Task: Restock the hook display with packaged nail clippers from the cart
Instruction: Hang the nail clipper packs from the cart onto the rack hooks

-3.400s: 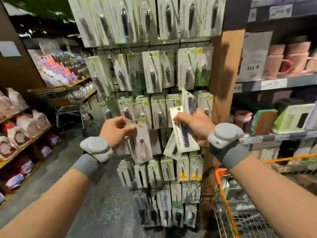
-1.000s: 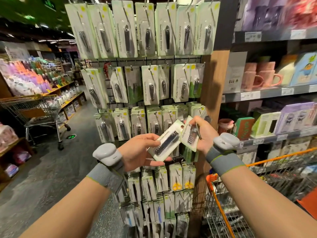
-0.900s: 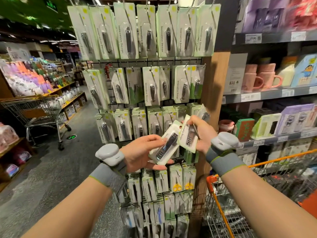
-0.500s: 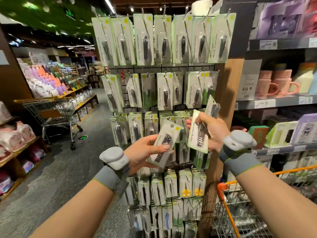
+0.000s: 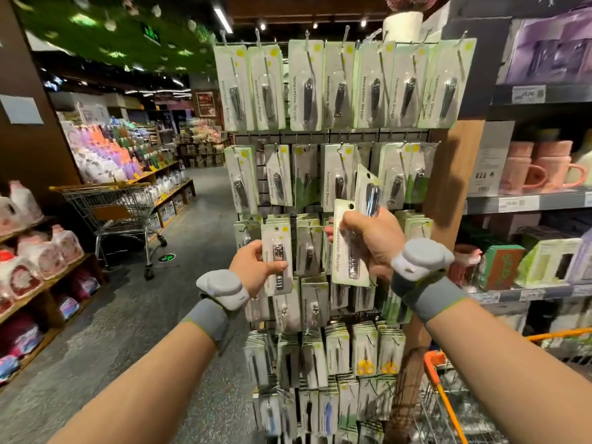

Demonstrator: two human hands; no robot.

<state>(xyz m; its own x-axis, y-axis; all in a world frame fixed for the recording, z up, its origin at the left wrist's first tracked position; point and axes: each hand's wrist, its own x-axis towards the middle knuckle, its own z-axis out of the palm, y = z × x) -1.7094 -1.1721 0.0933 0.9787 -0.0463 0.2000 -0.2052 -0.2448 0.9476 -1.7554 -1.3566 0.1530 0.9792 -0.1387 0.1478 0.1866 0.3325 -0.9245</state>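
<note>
Clipper pack (image 5: 277,255), upright and pinched at its lower edge by the left hand (image 5: 255,267), sits against the third row of the hook display (image 5: 333,136), while the right hand (image 5: 373,240) clutches two more packs (image 5: 344,245) just beside it, above the orange-handled cart (image 5: 445,408).
</note>
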